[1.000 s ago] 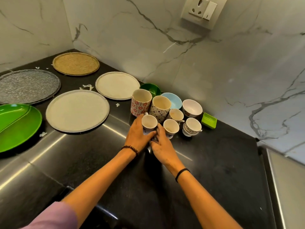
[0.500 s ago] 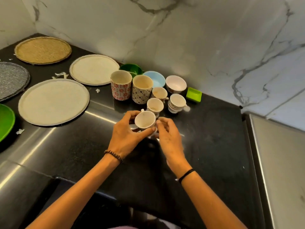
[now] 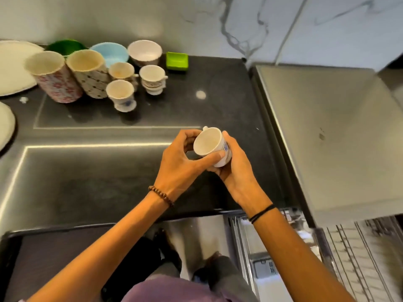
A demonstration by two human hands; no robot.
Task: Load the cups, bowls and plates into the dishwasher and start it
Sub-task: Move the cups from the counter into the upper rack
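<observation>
A small white teacup (image 3: 208,143) with a blue flower print is tilted between both hands above the black counter (image 3: 109,175). My left hand (image 3: 182,162) grips its left side and my right hand (image 3: 234,164) cups it from the right and below. Behind, at the back left, stand two tall patterned mugs (image 3: 54,77) (image 3: 89,71), three small teacups (image 3: 121,94) (image 3: 122,71) (image 3: 152,78), a green bowl (image 3: 65,46), a blue bowl (image 3: 111,52), a white bowl (image 3: 145,52) and a small green square dish (image 3: 177,61). The open dishwasher's wire rack (image 3: 357,258) shows at the lower right.
White plates (image 3: 13,68) (image 3: 5,127) lie at the left edge of the counter. A steel surface (image 3: 327,138) adjoins the counter on the right. A marble wall (image 3: 239,22) rises behind. My legs and the dishwasher's open door (image 3: 196,240) are below the counter edge.
Both hands lifted the teacup off the counter and carried it toward me and to the right. The view swung right and down, bringing the dishwasher rack into sight.
</observation>
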